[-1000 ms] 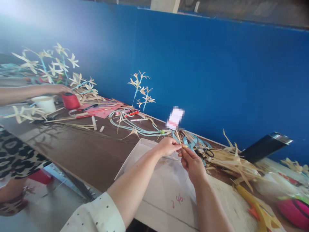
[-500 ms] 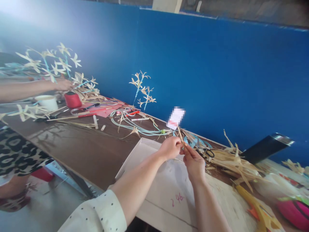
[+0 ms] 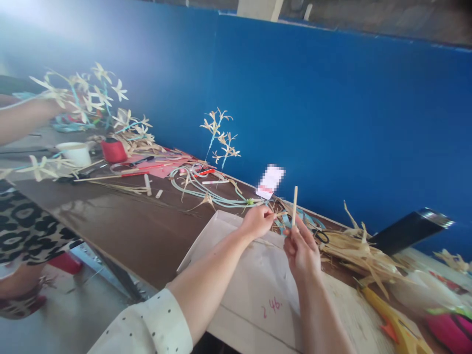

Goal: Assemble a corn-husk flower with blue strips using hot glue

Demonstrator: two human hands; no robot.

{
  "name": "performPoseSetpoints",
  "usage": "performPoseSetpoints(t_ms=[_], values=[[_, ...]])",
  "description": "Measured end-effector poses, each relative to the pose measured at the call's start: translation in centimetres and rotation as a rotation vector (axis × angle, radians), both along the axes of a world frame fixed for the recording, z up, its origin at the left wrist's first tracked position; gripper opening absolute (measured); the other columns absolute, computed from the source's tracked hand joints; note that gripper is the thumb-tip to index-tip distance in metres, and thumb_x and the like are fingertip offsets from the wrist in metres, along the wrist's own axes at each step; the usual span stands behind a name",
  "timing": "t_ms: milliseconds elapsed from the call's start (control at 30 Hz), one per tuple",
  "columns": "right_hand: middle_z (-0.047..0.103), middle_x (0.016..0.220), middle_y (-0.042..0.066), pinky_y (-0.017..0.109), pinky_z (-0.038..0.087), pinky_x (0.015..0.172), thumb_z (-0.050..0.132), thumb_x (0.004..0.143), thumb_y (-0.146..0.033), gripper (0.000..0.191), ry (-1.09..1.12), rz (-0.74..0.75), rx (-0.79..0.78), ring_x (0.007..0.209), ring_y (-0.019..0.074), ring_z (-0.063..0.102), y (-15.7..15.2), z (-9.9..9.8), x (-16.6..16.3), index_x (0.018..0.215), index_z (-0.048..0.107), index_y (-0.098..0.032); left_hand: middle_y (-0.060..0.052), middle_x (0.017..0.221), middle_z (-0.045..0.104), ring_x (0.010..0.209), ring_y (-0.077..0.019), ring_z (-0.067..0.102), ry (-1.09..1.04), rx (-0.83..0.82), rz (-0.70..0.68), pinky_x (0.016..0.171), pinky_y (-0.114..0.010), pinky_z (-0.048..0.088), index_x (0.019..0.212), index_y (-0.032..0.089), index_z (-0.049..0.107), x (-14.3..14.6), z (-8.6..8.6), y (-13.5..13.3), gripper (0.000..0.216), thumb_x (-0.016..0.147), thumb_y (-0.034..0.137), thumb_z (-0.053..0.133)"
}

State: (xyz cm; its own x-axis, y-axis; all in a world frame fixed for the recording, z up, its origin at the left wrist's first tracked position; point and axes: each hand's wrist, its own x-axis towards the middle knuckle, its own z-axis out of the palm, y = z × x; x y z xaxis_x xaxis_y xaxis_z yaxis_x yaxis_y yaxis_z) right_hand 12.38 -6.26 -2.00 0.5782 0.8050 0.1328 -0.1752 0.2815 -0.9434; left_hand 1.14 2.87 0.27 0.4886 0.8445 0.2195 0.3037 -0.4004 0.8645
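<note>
My left hand (image 3: 258,221) is closed in a pinch on a small dried-husk strip (image 3: 280,214), whose tip sticks out to the right. A thin pale wooden stick (image 3: 295,205) stands upright in my right hand (image 3: 303,248), fingers wrapped round its lower end. The two hands are slightly apart, above the far edge of a pale cardboard box lid (image 3: 254,285) with "2 46." written on it. Behind them lie dried husk scraps and blue strips (image 3: 304,215), along with black-handled scissors (image 3: 321,237), partly hidden.
Loose dried husks (image 3: 354,248), a black flask (image 3: 411,230) and a yellow glue gun (image 3: 396,319) lie to the right. Leftward are coiled pale-blue cords (image 3: 206,197), a red thread spool (image 3: 113,150), a white cup (image 3: 75,154) and husk flowers (image 3: 94,96). Another person's arm (image 3: 31,118) reaches in.
My hands have moved apart; the stick now stands upright in my right hand, and the strip shows in my left. The other person's hand has moved back to the left, behind the flowers.
</note>
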Motion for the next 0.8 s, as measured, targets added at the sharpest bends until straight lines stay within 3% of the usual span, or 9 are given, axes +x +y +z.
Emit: performPoseSetpoints(t_ms=[167, 400, 533, 667, 800], values=[[0.061, 0.066, 0.0, 0.018, 0.015, 0.038, 0.071, 0.07, -0.039, 0.056, -0.058, 0.171, -0.095, 0.04, 0.0027, 0.029, 0.1, -0.7, -0.3, 0.122, 0.056, -0.025, -0.002, 0.081, 0.068, 0.076, -0.014, 0.059, -0.047, 0.061, -0.071, 0.069, -0.023, 0.043, 0.073, 0.018, 0.062, 0.1, -0.1, -0.4, 0.019, 0.078, 0.022, 0.045], [0.059, 0.061, 0.0, 0.02, 0.02, 0.037, 0.075, 0.063, -0.042, 0.047, -0.128, -0.037, -0.136, 0.041, 0.0044, 0.034, 0.4, -0.9, -0.6, 0.105, 0.068, -0.021, -0.003, 0.075, 0.062, 0.07, -0.0142, 0.054, 0.056, 0.18, -0.011, 0.064, -0.024, 0.04, 0.066, 0.017, 0.054, 0.4, -0.4, -0.7, 0.019, 0.08, 0.025, 0.044], [0.06, 0.062, 0.0, 0.02, 0.026, 0.039, 0.073, 0.065, -0.043, 0.049, -0.18, -0.143, -0.152, 0.043, 0.0052, 0.036, 0.5, -0.8, -0.5, 0.108, 0.068, -0.022, -0.003, 0.071, 0.06, 0.066, -0.0139, 0.053, 0.073, 0.185, 0.005, 0.061, -0.024, 0.037, 0.065, 0.017, 0.052, 0.5, -0.5, -0.8, 0.018, 0.079, 0.025, 0.045], [0.061, 0.065, 0.001, 0.019, 0.024, 0.038, 0.073, 0.063, -0.045, 0.058, -0.08, -0.287, -0.108, 0.042, 0.0038, 0.034, 0.2, -0.3, 0.5, 0.115, 0.064, -0.02, -0.002, 0.069, 0.061, 0.064, -0.0136, 0.053, 0.07, 0.115, -0.009, 0.059, -0.023, 0.037, 0.066, 0.017, 0.054, 0.5, -0.5, -0.4, 0.018, 0.079, 0.027, 0.046], [0.059, 0.065, -0.001, 0.017, 0.021, 0.038, 0.072, 0.066, -0.042, 0.06, 0.006, -0.141, 0.001, 0.04, 0.0021, 0.03, -0.1, 0.0, 0.8, 0.121, 0.058, -0.022, -0.001, 0.07, 0.063, 0.064, -0.0137, 0.053, 0.065, 0.057, 0.047, 0.059, -0.024, 0.037, 0.068, 0.018, 0.057, 0.4, -0.6, 0.1, 0.02, 0.079, 0.03, 0.046]])
